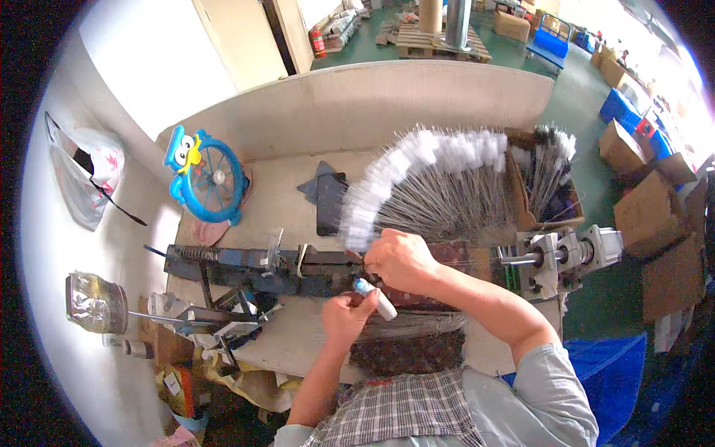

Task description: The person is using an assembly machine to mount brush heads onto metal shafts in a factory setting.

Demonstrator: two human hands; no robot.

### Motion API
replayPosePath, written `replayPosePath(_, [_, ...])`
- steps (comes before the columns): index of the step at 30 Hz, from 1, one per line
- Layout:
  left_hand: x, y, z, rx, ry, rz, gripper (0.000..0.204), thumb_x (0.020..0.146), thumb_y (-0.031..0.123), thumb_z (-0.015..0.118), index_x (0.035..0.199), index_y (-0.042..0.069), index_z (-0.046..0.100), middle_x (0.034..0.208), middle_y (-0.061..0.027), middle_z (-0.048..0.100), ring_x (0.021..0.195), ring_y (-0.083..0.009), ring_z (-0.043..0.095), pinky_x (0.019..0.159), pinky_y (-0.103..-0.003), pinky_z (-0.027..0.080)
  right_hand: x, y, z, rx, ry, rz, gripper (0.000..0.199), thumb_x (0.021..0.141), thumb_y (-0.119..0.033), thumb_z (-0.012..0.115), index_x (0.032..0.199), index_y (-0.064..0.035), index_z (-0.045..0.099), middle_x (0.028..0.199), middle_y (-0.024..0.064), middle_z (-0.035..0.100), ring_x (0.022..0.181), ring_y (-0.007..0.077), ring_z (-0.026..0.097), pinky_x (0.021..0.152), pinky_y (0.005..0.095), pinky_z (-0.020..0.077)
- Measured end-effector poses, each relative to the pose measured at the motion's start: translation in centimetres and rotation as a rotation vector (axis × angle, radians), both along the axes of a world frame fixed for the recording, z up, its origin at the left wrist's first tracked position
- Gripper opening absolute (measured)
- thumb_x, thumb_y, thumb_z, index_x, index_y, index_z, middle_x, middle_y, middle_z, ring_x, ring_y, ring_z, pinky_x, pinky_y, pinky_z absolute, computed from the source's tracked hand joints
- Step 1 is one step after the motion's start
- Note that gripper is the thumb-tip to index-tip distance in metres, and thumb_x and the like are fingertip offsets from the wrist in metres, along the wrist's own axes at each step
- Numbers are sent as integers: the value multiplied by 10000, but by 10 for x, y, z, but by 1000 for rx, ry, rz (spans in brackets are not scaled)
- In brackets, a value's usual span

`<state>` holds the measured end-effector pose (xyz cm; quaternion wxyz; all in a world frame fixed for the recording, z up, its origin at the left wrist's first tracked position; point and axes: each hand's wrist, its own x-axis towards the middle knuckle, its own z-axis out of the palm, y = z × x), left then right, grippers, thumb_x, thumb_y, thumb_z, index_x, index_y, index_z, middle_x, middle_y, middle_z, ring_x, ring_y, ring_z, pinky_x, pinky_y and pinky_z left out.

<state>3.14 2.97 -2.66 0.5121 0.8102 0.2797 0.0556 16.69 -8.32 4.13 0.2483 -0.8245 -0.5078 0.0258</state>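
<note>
My left hand (345, 319) is closed on a small white cylinder with a blue end (383, 305), its thumb lying along it. Just above and to the right, my right hand (402, 261) has its fingers bent in a pinch at the dark bench fixture (320, 262); what they grip is hidden. Behind that hand, wire-stemmed brushes with white heads (417, 153) lie fanned out in a large pile. A bundle of thin wires (417, 325) lies close to my body, above a dark brown pad (410, 354).
A motor with a metal shaft (558, 257) stands at the bench's right end. A cardboard box of dark-tipped brushes (547, 186) is behind it. On the left are a blue toy-like fan (212, 179), a phone (331, 203) and a lever mechanism (216, 320). A low panel (372, 104) borders the back.
</note>
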Motion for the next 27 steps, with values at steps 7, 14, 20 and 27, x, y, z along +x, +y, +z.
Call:
replayPosePath(7, [3,-16,-12,-451,-310,47,272,830,247,600,848,-24,594,757,-80,620,608,-146,561,588,-292,457,-5,-38,10,339,-29,52,92,725,-136,568,776,-94,632,764,82,597,790,280,577,666,421,479])
replayPosePath(14, [16,-44,-9,-555,-325,37,170,769,39,633,866,28,494,648,-65,552,586,-168,573,511,-294,483,-22,-77,-37,129,89,118,241,747,-83,542,985,-58,568,789,105,578,734,275,608,595,383,500])
replayPosePath(20, [3,-11,-4,22,-39,-105,250,732,189,680,849,16,541,765,-105,594,649,-144,557,601,-306,457,-11,-42,-71,33,48,-16,229,741,-82,561,968,-60,539,884,113,524,815,288,597,637,406,505])
replayPosePath(27, [-79,65,-21,-779,-319,553,294,821,333,634,974,101,539,830,-28,570,733,-146,557,642,-304,472,-13,-64,-57,-44,106,88,158,734,-79,572,891,-87,574,861,101,529,782,297,600,658,400,507])
